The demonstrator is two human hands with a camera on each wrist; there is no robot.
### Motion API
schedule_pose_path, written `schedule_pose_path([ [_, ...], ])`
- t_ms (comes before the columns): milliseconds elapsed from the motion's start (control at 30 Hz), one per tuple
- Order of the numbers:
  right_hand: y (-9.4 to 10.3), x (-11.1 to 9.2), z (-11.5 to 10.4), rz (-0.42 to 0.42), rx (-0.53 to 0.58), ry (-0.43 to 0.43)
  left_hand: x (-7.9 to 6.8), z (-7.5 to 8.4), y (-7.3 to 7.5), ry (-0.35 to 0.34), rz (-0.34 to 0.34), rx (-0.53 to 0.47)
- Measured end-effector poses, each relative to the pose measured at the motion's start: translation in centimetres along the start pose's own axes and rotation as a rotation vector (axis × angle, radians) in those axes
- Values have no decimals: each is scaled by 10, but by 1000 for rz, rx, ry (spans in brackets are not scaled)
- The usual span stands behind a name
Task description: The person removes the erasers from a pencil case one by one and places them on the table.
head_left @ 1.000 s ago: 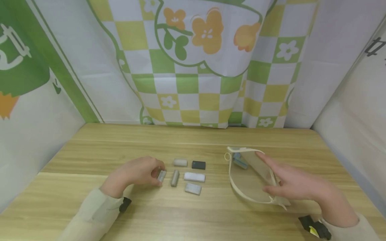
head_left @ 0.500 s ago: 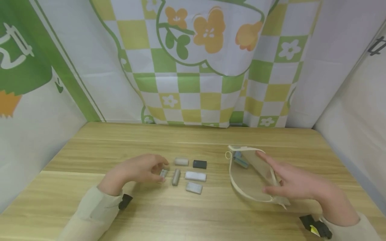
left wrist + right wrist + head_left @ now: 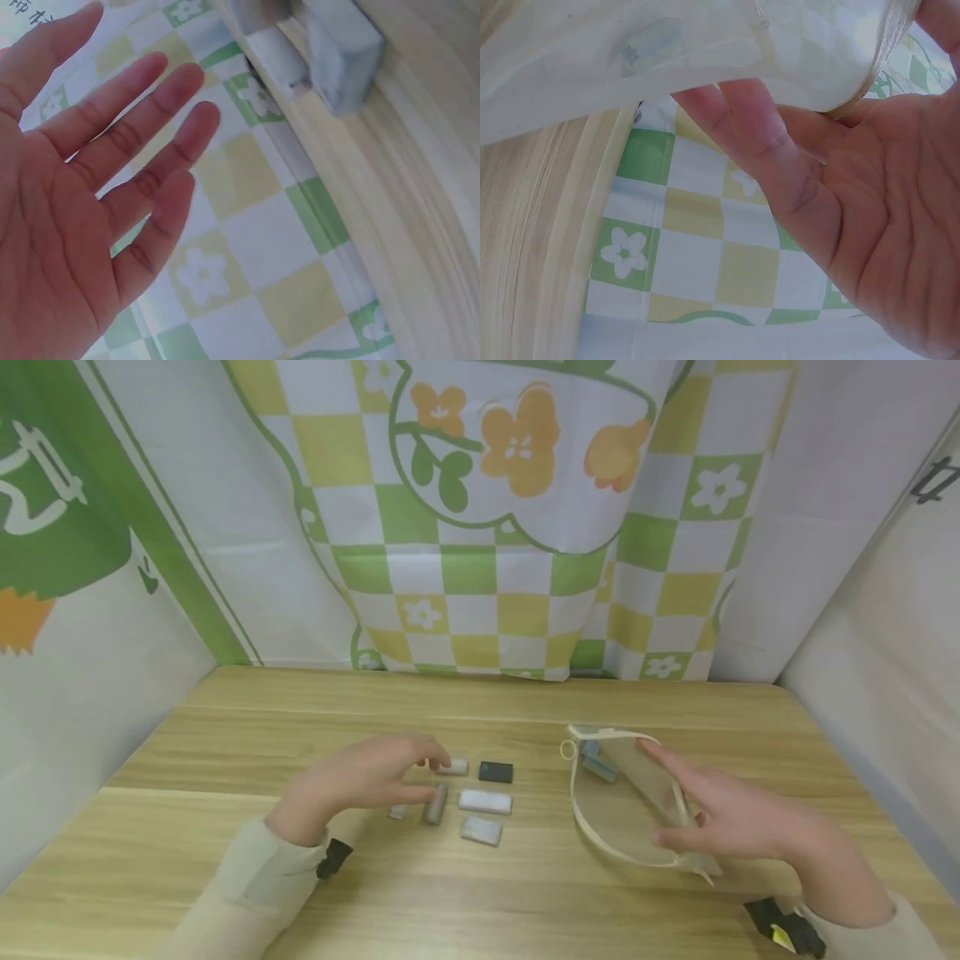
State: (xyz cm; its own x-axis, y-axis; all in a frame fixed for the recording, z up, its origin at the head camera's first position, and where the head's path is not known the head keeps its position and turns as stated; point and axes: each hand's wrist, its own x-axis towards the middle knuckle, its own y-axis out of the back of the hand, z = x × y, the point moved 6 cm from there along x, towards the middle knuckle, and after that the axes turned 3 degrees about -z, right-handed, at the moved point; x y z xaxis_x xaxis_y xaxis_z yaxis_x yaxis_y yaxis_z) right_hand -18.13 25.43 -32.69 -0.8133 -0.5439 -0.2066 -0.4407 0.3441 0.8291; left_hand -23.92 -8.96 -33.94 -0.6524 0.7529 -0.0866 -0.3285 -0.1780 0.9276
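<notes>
My left hand (image 3: 367, 774) hovers over the left of a group of small eraser-like blocks, fingers loosely bent and apart. Its thumb tip is by an upright-lying grey eraser (image 3: 434, 808); whether they touch I cannot tell. The fingertips reach over a whitish eraser (image 3: 456, 767). Another eraser (image 3: 397, 811) is partly hidden under the hand. In the left wrist view the palm holds nothing. My right hand (image 3: 750, 814) grips the right side of a sheer beige zip pouch (image 3: 622, 822), whose mouth gapes. Inside it lies a light-blue item (image 3: 597, 764).
To the right of the grey eraser lie a black eraser (image 3: 496, 772), a white one (image 3: 485, 802) and a greyish-white one (image 3: 481, 832). They rest on a wooden table (image 3: 420, 902). A checked curtain (image 3: 472, 602) hangs behind its far edge.
My left hand has let go of the leftmost eraser and moved right to the grey and whitish ones. The right hand and pouch have stayed in place.
</notes>
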Motion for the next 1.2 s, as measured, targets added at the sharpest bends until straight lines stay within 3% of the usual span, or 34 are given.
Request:
schedule_pose_path([
  [400,-4,1,-2,-25,46,10,30,33,5,-126,54,57],
  [733,-3,1,-4,-12,11,34,57,61,9,-238,96,79],
  [1200,-3,2,-7,0,-46,47,98,98,-2,-335,52,31],
])
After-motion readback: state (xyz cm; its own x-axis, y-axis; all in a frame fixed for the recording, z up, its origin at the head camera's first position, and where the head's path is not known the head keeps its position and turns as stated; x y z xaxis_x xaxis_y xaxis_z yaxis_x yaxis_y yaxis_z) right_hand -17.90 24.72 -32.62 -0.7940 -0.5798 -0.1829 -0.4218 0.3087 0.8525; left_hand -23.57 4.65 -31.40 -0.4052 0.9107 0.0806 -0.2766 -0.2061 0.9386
